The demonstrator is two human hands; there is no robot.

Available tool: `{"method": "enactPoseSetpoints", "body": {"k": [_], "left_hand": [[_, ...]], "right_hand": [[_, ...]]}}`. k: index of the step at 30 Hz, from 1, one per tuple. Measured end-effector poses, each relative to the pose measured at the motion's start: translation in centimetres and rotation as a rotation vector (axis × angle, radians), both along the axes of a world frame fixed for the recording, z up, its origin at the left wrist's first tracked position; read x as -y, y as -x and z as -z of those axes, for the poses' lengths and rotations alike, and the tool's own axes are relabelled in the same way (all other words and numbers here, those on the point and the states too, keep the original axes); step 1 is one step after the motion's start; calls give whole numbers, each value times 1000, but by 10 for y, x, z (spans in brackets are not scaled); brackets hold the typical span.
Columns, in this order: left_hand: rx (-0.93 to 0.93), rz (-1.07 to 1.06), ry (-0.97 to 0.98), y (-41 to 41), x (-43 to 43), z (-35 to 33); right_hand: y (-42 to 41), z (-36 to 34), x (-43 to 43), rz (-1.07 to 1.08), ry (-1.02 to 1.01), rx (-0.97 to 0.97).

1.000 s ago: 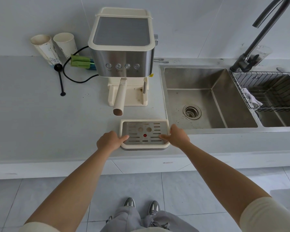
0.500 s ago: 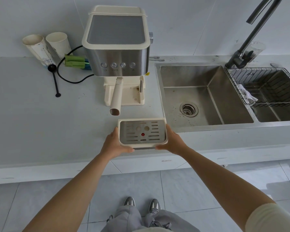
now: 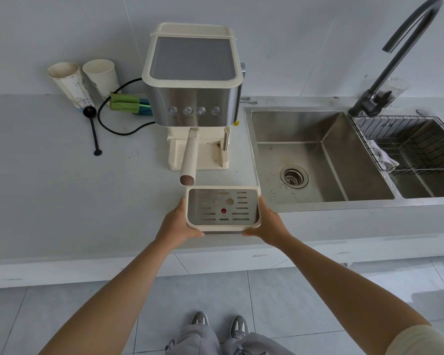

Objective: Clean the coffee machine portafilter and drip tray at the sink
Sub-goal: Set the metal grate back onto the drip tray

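The cream drip tray (image 3: 223, 208) with a slotted steel grate and a red dot is lifted off the counter, level, in front of the coffee machine (image 3: 192, 80). My left hand (image 3: 176, 226) grips its left side and my right hand (image 3: 268, 226) grips its right side, thumbs along the edges. The portafilter (image 3: 189, 157) is still locked in the machine, its cream handle pointing toward me. The steel sink (image 3: 315, 155) lies just right of the tray, with a round drain.
A dark faucet (image 3: 385, 80) stands behind the sink. A wire rack (image 3: 405, 144) with a cloth sits over the right basin. Two paper cups (image 3: 85, 80), green sponges (image 3: 124, 103), a black scoop (image 3: 94, 131) and the power cord lie left of the machine.
Both hands went from touching the tray on the counter to gripping its sides, and the tray has come up off the counter and a little toward me.
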State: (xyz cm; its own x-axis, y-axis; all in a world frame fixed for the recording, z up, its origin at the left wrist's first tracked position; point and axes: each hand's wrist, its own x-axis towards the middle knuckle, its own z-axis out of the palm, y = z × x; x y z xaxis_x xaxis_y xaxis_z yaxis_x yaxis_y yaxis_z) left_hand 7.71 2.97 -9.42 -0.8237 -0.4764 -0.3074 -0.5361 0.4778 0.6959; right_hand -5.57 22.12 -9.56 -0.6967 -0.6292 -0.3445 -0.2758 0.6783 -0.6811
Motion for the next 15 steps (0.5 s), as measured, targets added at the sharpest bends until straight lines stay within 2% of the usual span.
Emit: {"method": "enactPoseSetpoints", "body": {"k": [15], "left_hand": [[18, -36, 43, 23, 72, -29]], "right_hand": [[26, -35, 76, -32, 12, -52]]}}
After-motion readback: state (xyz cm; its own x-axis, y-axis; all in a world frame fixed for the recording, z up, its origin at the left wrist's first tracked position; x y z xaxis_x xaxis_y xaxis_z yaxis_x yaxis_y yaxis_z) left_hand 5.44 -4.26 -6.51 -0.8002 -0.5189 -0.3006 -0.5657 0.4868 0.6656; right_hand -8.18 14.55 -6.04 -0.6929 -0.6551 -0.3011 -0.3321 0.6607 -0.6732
